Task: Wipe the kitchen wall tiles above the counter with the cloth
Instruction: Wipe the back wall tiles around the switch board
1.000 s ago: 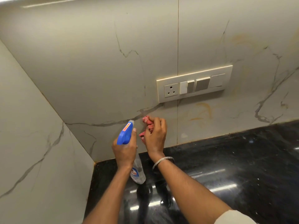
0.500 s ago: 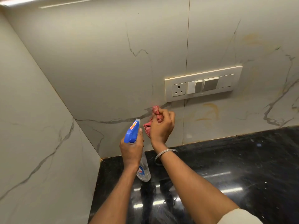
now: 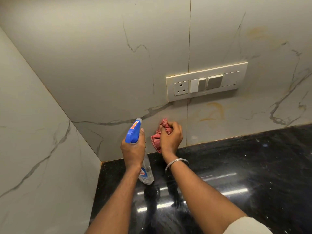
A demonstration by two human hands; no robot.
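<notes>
Cloth (image 3: pixel 157 139): red, bunched, gripped in your right hand (image 3: pixel 170 138), fingers curled round it, pressed to the wall tiles (image 3: pixel 108 76) low above the black bench (image 3: pixel 244 169).
Spray bottle (image 3: pixel 135 132): just left of those fingers, blue head clasped by your left hand (image 3: pixel 133 149).
Switch plate (image 3: pixel 206 81): above right.

Black glossy counter (image 3: pixel 236 174), speckled w/ pale flecks, light streaks reflecting off it. It butts up against the tiles (image 3: pixel 101 73) at the back & left. Can't tell if anything sits on it.
</notes>
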